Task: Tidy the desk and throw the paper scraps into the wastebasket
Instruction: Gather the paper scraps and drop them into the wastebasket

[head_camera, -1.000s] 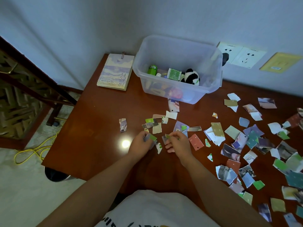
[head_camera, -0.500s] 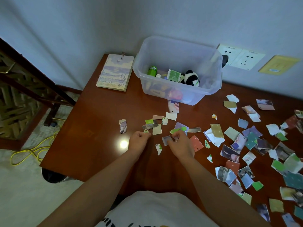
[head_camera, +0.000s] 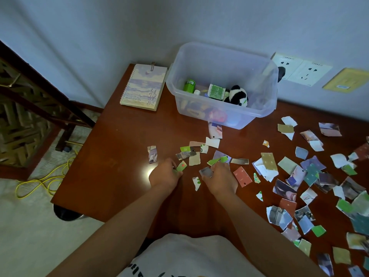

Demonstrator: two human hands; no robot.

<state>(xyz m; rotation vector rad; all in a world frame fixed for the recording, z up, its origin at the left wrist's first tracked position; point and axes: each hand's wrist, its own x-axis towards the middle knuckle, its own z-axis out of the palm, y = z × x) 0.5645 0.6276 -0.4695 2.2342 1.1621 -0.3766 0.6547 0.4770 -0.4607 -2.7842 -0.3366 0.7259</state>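
- Left hand and right hand sit low on the desk, side by side at 6 o'clock of a small scrap cluster. Looks like the gathering stage, no dump yet.
- Left hand: fingers curled round a green scrap. Probably the stash hand, so the other can keep picking.
- Right hand: fingertips pinch a grey scrap.
- White-green scrap lies loose between the hands, untouched.
- Wastebasket: on the floor at 8 o'clock from the hands, mostly hidden under the desk corner.
- Paper scraps: the bulk is spread at 3–4 o'clock, well apart from the basket. Most of the job remains.
- Clear bin at 1 o'clock holds a panda toy. Notebook lies beside it at 11 o'clock. Both are at the back, out of the sweep path.
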